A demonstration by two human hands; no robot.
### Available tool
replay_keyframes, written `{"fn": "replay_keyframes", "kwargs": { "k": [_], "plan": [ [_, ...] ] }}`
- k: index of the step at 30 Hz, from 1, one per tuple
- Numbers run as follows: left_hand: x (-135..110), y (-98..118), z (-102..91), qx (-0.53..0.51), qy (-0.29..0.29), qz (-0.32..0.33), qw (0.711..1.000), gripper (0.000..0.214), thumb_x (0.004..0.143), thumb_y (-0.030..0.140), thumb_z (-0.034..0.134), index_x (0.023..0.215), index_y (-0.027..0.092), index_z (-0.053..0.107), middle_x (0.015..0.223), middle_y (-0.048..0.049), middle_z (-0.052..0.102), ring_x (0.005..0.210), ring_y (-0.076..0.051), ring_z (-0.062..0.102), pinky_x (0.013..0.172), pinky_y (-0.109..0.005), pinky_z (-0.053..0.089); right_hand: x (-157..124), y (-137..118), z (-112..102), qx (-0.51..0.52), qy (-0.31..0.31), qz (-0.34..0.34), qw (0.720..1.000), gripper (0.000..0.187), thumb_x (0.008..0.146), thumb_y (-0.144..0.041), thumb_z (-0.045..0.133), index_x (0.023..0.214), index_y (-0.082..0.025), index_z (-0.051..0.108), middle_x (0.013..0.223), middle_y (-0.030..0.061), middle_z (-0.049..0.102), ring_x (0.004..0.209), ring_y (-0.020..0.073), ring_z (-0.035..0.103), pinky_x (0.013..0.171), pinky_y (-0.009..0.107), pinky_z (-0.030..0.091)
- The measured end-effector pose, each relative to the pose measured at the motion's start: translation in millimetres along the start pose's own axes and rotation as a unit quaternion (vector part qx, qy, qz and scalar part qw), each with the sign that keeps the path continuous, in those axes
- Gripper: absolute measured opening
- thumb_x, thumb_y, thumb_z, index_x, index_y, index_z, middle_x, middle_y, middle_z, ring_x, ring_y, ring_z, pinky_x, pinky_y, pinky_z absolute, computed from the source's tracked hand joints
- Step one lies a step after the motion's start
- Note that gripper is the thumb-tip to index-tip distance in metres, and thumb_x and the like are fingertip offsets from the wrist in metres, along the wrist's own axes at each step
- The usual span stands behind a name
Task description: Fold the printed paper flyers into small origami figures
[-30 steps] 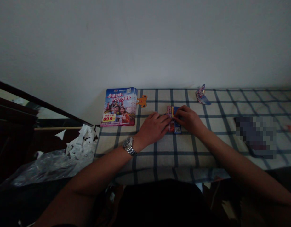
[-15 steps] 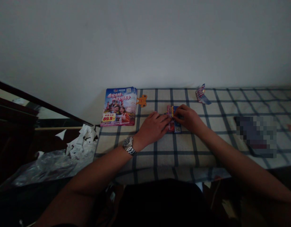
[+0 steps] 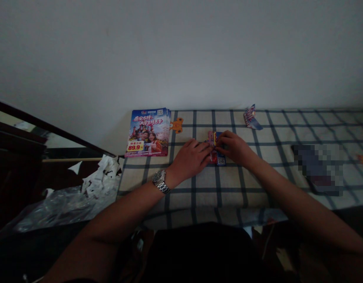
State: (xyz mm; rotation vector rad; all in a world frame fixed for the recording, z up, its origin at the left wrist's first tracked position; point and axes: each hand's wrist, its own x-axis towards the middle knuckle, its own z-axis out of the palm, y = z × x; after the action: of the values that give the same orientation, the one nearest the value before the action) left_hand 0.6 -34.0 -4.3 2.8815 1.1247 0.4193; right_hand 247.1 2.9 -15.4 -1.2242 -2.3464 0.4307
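The left hand (image 3: 189, 160) lies flat against the folded printed leaflet (image 3: 220, 160), the right hand (image 3: 234, 148) has its fingers on top, and a stack of brochures (image 3: 147, 132) sits to the leaflet's left.

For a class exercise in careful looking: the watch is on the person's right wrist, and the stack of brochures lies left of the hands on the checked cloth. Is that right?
The wrist is wrong: the metal wristwatch is on the left wrist, as the head view shows. The stack of brochures does lie left of the left hand and right hand on the checked cloth.
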Motion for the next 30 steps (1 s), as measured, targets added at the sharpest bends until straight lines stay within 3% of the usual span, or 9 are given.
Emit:
{"fn": "replay_keyframes", "kwargs": {
  "k": [15,30],
  "plan": [
    [0.1,0.0,0.8,-0.003,0.009,0.000,1.000,0.042,0.111,0.037,0.040,0.144,0.019,0.060,0.138,-0.0085,0.065,0.113,-0.027,0.056,0.104,-0.047,0.043,-18.7,-8.4,1.8,-0.020,0.010,-0.051,0.998,0.006,0.092,-0.028,0.074,0.092,-0.022,0.073,0.114,0.0118,0.065,0.106,0.0306,0.066,0.094,0.048,0.056],
    [-0.5,-0.4,0.2,-0.003,0.005,0.001,1.000,0.044,0.112,0.037,0.039,0.147,0.019,0.057,0.144,-0.0072,0.063,0.116,-0.027,0.055,0.107,-0.047,0.042,-35.2,-26.3,-2.0,-0.005,0.010,-0.051,0.999,0.013,0.093,-0.030,0.076,0.103,-0.022,0.072,0.127,0.0140,0.066,0.118,0.0327,0.066,0.102,0.055,0.057]
  ]
}}
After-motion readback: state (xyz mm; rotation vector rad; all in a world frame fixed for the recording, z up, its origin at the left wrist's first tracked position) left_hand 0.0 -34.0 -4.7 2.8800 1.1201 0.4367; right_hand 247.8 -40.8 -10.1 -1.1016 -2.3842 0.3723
